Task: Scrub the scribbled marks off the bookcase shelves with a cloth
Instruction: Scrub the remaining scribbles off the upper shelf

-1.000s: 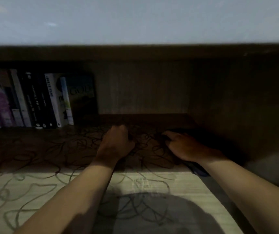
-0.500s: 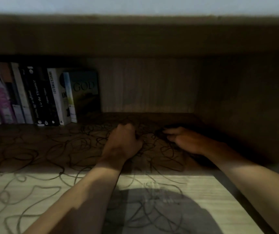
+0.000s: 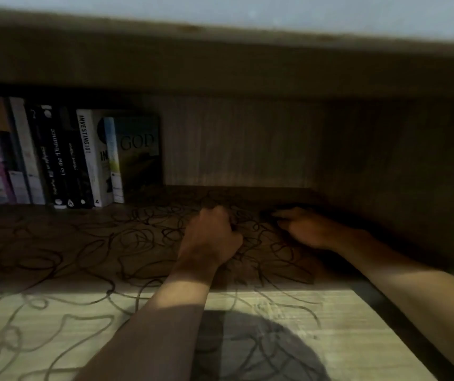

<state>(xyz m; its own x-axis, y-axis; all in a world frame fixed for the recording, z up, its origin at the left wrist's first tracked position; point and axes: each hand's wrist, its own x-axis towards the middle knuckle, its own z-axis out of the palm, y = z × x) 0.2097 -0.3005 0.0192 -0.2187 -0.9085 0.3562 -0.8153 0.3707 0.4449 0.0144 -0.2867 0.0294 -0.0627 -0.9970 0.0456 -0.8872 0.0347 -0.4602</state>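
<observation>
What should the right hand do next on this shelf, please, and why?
Probably draw the right hand, which lies flat on a dark cloth near the right corner, leftward with pressure over the scribbles. Dense marks still cover the shelf between both hands, and the left hand rests there as a brace.

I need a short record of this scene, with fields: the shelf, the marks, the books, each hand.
shelf: wooden shelf, front sunlit, back in shadow
marks: dark scribbles across most of it
books: row of books upright at back left
left hand: left hand curled, knuckles up, on the scribbles
right hand: right hand resting on a dark cloth; grip unclear
</observation>
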